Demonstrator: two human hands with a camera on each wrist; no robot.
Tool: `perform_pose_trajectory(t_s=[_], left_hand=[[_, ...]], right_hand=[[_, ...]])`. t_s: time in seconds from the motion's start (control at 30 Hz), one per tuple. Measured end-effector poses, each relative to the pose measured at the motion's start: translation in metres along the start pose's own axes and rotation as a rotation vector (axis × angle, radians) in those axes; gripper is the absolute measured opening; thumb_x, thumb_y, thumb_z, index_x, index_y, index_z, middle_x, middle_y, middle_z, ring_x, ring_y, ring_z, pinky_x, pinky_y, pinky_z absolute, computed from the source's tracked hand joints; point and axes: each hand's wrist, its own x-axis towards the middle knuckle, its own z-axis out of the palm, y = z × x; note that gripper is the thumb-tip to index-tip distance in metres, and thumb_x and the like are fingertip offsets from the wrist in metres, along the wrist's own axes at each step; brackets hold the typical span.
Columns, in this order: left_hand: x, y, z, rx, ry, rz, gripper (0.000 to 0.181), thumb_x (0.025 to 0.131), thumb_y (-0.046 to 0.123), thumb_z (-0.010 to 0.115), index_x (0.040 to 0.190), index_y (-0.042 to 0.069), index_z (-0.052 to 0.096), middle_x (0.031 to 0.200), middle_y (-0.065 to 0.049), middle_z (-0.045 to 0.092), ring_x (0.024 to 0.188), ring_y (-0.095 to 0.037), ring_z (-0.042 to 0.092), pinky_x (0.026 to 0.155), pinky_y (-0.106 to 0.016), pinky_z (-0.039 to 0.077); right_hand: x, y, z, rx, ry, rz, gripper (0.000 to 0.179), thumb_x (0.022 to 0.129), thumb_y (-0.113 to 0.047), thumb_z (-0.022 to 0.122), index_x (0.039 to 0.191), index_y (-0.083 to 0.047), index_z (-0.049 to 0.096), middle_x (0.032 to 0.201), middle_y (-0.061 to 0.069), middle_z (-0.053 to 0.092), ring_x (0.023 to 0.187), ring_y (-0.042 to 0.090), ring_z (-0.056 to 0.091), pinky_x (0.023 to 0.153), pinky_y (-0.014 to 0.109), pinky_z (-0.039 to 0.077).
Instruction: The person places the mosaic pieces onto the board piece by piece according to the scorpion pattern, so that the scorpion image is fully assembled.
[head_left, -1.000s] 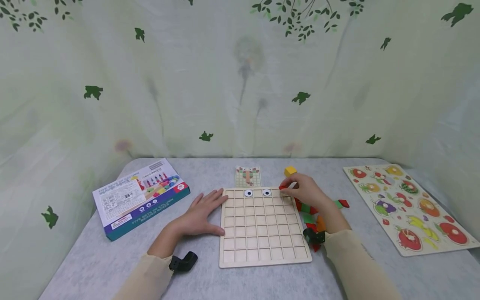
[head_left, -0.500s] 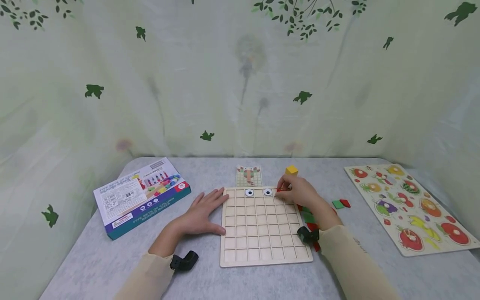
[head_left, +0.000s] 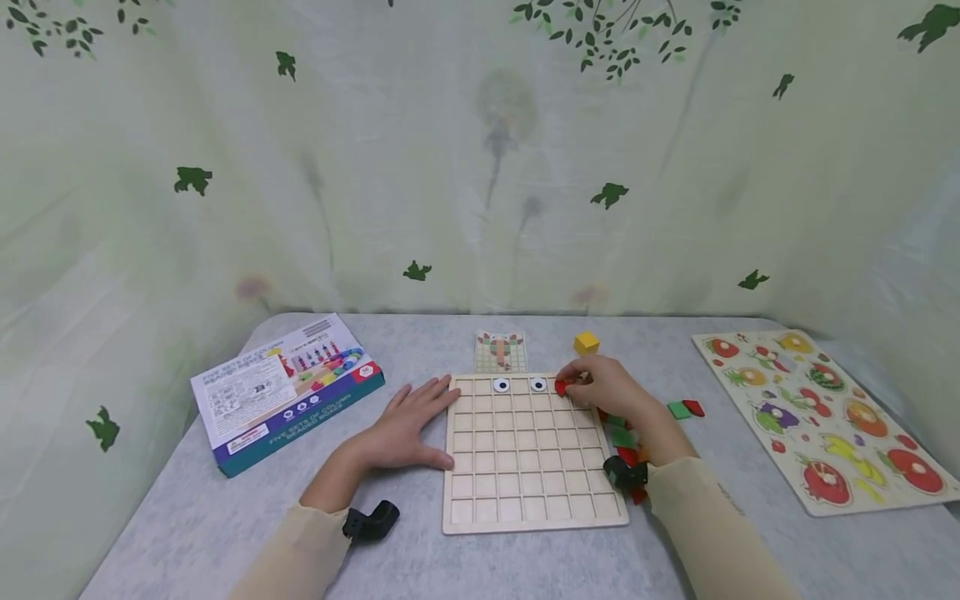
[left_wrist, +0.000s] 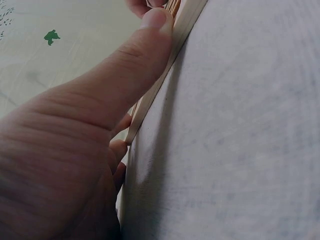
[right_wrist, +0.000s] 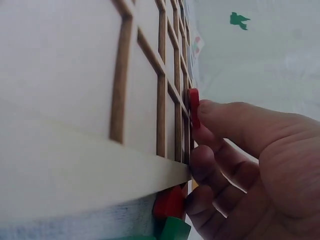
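A square wooden grid board (head_left: 535,458) lies in front of me, with two round eye tiles (head_left: 537,384) in its far row. My left hand (head_left: 405,427) rests at the board's left edge, fingers spread and fairly straight. The left wrist view has its thumb (left_wrist: 145,55) along the wooden rim. At the board's far right, my right hand (head_left: 609,387) pinches a small red tile (head_left: 561,387). In the right wrist view this red tile (right_wrist: 194,106) is right at the grid's ribs, with the thumb against it and other fingers curled beneath.
Several red, green and orange pieces (head_left: 622,437) lie beside the board's right edge, partly under the right arm. Farther right are a green tile (head_left: 678,410) and a fruit puzzle board (head_left: 825,417). Behind stand a pattern card (head_left: 501,352) and yellow cube (head_left: 587,342). A box (head_left: 288,392) lies left.
My right hand has shifted left, then slightly back right, with the red tile, which now shows more of its face beside the right eye tile. The left hand stays put.
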Motion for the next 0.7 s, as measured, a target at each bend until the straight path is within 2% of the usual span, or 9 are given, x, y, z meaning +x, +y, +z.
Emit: perform_pose_trajectory(t_s=[0.17,0.37,0.7], left_hand=[[-0.001,0.0,-0.001,0.003,0.002,0.006,0.106,0.076,0.059,0.079,0.159,0.016,0.029,0.17,-0.008,0.014,0.157,-0.033,0.009,0.124,-0.062,-0.001],[-0.002,0.001,-0.002,-0.01,0.007,0.016,0.106,0.076,0.058,0.08,0.158,0.015,0.03,0.169,-0.01,0.014,0.157,-0.034,0.009,0.124,-0.063,-0.001],[-0.001,-0.001,0.0,-0.01,0.005,0.011,0.106,0.076,0.057,0.08,0.159,0.016,0.03,0.17,-0.009,0.014,0.157,-0.033,0.009,0.124,-0.062,-0.002]], right_hand=[[0.004,0.0,0.004,-0.004,0.032,-0.01,0.012,0.095,-0.02,0.068,0.105,-0.018,0.075,0.097,0.001,0.067,0.086,0.018,0.057,0.074,0.029,0.05],[0.007,-0.003,0.01,-0.003,0.066,0.02,0.007,0.093,-0.023,0.071,0.099,-0.019,0.072,0.091,0.0,0.064,0.084,0.018,0.057,0.073,0.031,0.049],[0.007,-0.002,0.01,-0.037,0.038,0.01,0.013,0.095,-0.022,0.069,0.107,-0.024,0.072,0.093,0.001,0.064,0.079,0.019,0.055,0.068,0.03,0.047]])
